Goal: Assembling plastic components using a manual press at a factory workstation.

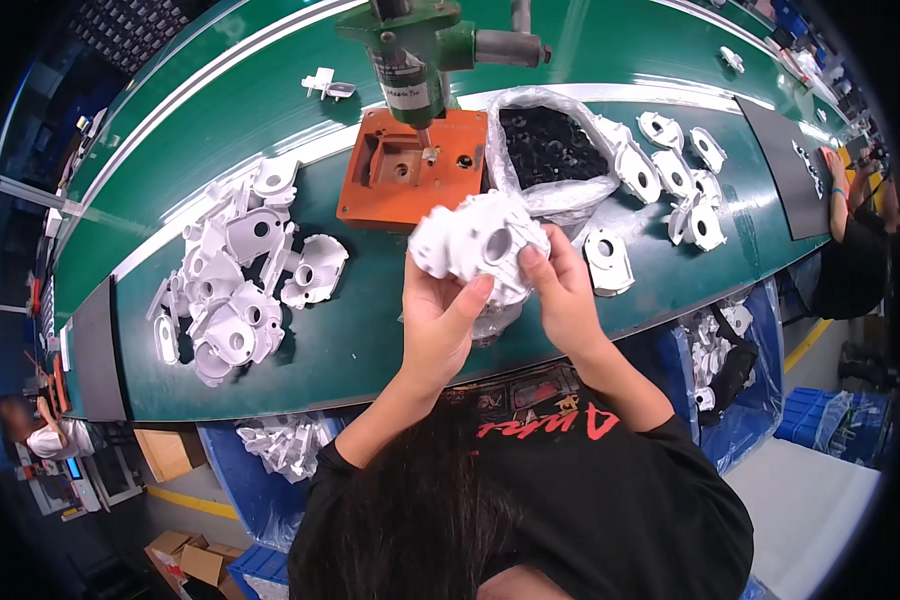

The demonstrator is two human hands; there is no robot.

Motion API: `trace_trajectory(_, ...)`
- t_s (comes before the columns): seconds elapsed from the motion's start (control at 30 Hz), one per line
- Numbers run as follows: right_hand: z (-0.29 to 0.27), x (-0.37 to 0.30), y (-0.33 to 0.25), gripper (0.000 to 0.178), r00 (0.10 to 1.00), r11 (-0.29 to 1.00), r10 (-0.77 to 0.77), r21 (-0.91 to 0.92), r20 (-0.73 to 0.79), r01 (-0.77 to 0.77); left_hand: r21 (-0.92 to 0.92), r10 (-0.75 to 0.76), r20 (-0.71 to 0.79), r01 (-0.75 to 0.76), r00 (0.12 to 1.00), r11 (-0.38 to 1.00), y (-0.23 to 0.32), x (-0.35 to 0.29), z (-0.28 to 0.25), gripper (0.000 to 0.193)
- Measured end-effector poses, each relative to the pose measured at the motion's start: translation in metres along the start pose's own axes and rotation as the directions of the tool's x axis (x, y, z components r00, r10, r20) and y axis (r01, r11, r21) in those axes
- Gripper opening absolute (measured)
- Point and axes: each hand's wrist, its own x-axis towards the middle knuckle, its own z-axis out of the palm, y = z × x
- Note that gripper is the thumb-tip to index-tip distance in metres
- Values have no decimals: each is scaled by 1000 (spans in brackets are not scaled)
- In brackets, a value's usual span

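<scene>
Both my hands are closed round a white moulded housing point(497, 244) with a round hole, held above the green bench in front of me. My left hand point(438, 322) grips its lower left side, thumb on the face. On the right side, my right hand point(567, 290) has its thumb pressed near the hole and its fingers behind. Whether the white mass is one part or two together I cannot tell. Just beyond it stands an orange fixture block point(377, 207) under a green press point(403, 62). A clear plastic bag point(560, 200) of small black parts sits right of the block.
A heap of white housings point(232, 335) lies on the left of the bench point(370, 365), more housings point(673, 172) on the right. Blue bins point(235, 480) with white parts stand below the front edge. Black mats point(95, 345) lie at both ends; other people work beyond.
</scene>
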Motion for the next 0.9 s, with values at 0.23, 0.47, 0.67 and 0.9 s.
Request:
trace_trajectory(0.23,-16,24,-22,27,965,797,-153,-550,215,249,347,215,95,-235,972,908,31,27,-7,43)
trace_trajectory(0.47,-98,105,6,21,934,189,-353,-972,62,136,933,86,348,-335,934,-134,61,76,-43,30)
trace_trajectory(0.67,-95,133,7,15,986,-53,-163,-998,32,24,806,5,521,-490,853,-333,42,118,-74,30)
trace_trajectory(0.9,-113,139,19,14,979,-75,-175,-993,101,89,772,-83,585,-586,806,-248,42,131,-90,30)
